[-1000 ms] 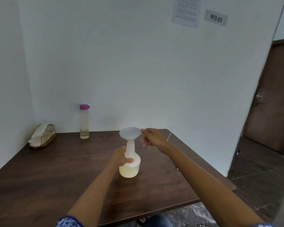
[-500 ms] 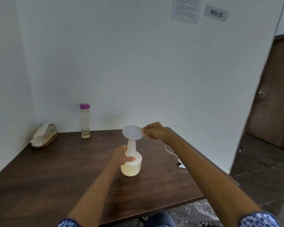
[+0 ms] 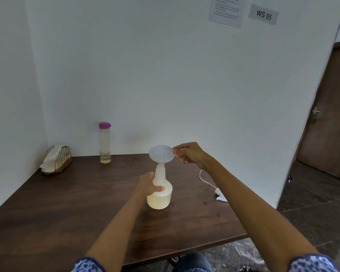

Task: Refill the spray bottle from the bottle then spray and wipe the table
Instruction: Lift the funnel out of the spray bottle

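Observation:
A white translucent spray bottle body [image 3: 159,199] stands without its head in the middle of the dark wooden table [image 3: 67,203], holding pale liquid. My left hand [image 3: 148,184] grips its neck. A white funnel [image 3: 161,154] sits in the bottle's mouth, and my right hand [image 3: 190,154] pinches the funnel's rim tab. The spray head with its tube [image 3: 214,188] lies on the table to the right, partly behind my right forearm. A clear bottle with a purple cap [image 3: 105,143] stands capped at the back, with a little liquid at its bottom.
A wire basket holding a cloth [image 3: 56,160] sits at the table's back left corner. White walls close off the back and left. The table's right edge drops to a dark floor, with a brown door [image 3: 330,114] beyond.
The funnel has tilted and lifted slightly in my right hand, its rim now facing me more. The camera has shifted a little; the left hand stays on the bottle neck.

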